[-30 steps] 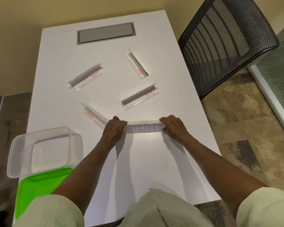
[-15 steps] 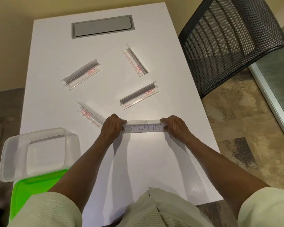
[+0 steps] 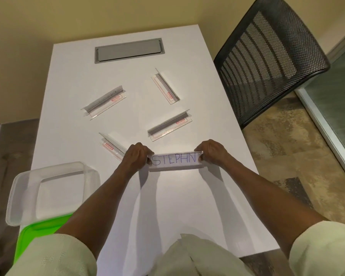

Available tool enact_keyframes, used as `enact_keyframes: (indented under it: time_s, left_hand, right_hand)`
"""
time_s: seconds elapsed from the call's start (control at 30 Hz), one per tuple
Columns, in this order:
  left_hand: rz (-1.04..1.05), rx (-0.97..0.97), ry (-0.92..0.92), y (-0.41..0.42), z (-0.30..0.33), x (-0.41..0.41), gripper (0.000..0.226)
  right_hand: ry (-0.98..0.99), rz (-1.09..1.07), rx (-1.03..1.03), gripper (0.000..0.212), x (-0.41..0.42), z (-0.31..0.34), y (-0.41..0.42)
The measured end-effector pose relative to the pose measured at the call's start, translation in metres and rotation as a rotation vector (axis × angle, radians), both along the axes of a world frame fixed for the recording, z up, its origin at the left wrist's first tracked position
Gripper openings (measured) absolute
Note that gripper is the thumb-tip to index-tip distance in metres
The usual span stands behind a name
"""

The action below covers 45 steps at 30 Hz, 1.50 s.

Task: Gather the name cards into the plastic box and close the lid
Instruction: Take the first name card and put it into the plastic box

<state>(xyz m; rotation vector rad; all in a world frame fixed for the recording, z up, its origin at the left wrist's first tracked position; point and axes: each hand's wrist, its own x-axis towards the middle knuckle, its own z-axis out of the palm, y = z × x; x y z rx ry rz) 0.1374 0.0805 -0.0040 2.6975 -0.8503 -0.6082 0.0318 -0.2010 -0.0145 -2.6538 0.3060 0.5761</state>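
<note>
White table (image 3: 72, 80) under me: my left hand (image 3: 134, 159) and right hand (image 3: 213, 153) pinch the STEPHN card (image 3: 174, 162) endwise; the plastic box (image 3: 16, 196) sits leftward, nearer my left.

Tabletop (image 3: 88, 62): plain white. Inset panel (image 3: 129, 50): grey. Held card (image 3: 174, 161): white, "STEPHN" in blue-purple letters. Four loose cards (image 3: 104, 102) (image 3: 165, 86) (image 3: 169, 124) (image 3: 112, 146): clear plastic, red-pink outline and small red label. Box (image 3: 48, 188): clear, colourless. Lid (image 3: 28, 236): bright green. Chair (image 3: 271, 56): black mesh, striped weave. Sleeves (image 3: 48, 255): pale cream. Floor (image 3: 287, 152): mottled tan, dark patches. Wall (image 3: 88, 14): tan-yellow.
</note>
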Motion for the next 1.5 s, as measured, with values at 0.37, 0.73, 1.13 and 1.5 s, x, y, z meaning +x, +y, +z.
enact_keyframes:
  time_s: [0.37, 0.73, 1.13, 1.5]
  left_hand:
    - [0.028, 0.023, -0.079, 0.015, 0.066, 0.017, 0.032]
    - [0.115, 0.046, -0.123, 0.065, 0.114, 0.013, 0.035]
    - [0.157, 0.099, -0.182, 0.157, 0.142, 0.017, 0.032]
    - [0.319, 0.086, -0.116, 0.258, 0.132, 0.016, 0.041]
  right_hand:
    - [-0.083, 0.100, -0.091, 0.032, 0.033, 0.067, 0.015]
    - [-0.157, 0.193, -0.157, 0.032, 0.043, 0.120, 0.068]
    - [-0.215, 0.306, -0.199, 0.034, 0.059, 0.144, 0.160]
    - [-0.238, 0.387, -0.161, 0.037, 0.075, 0.134, 0.256]
